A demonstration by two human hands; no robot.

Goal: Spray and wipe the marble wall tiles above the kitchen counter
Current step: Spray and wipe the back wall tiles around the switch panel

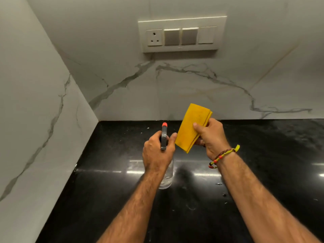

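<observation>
Tiles rise beyond both our hands, veined grey, meeting the black counter under our forearms. Our left hand curls round the bottle, nozzle pointing at the wall. Our right hand, just beside it, pinches the folded cloth, thumb on top. A switch plate sits above them. A bracelet circles the right wrist.

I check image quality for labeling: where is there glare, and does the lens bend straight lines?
Head view: bright streaks of glare lie across the black counter near the spray bottle; the wide lens tilts the wall tiles and the switch plate.
</observation>
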